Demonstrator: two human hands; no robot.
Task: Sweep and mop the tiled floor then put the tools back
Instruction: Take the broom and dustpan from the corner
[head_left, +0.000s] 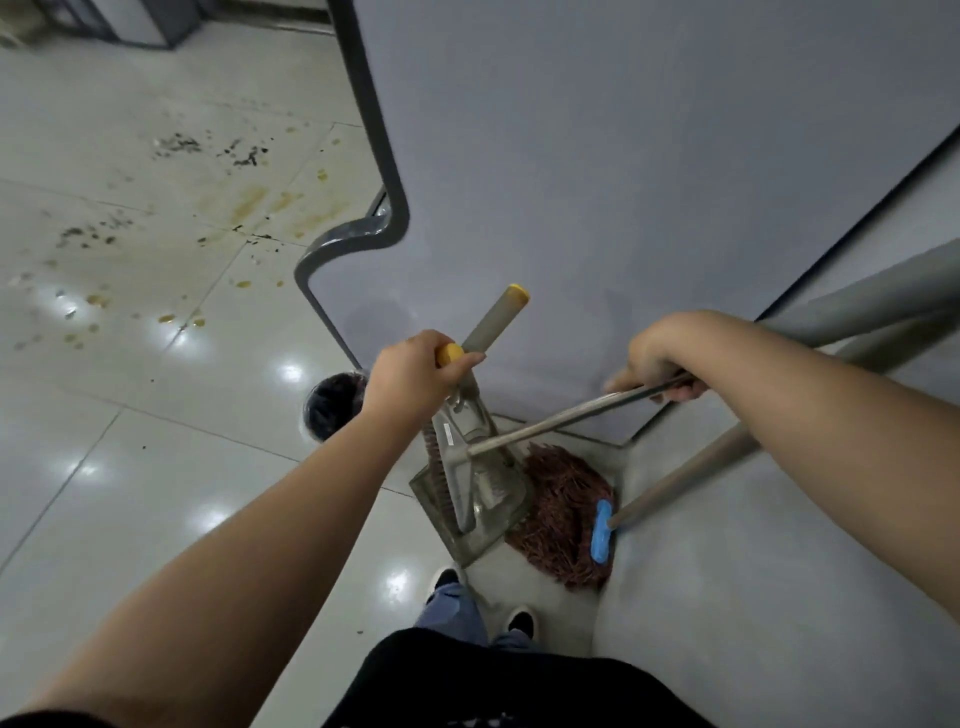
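Observation:
My left hand (415, 376) grips a yellow-capped handle (450, 353) above a grey dustpan (470, 499) that stands in the corner with a broom head in it. A second grey handle with a yellow cap (496, 317) sticks up beside that hand. My right hand (657, 358) is closed on a thin metal pole (561, 415) that runs down to the dustpan. A mop with a brown string head (566, 519) and a blue clamp (601, 530) leans in the corner, its grey pole (691, 473) passing under my right forearm.
Grey partition walls (623, 182) form the corner. A dark round bin (332, 405) stands left of the dustpan. The tiled floor (156, 467) is glossy, with yellowish stains and dark crumbs (244, 208) at the far left. My feet (447, 577) are just behind the dustpan.

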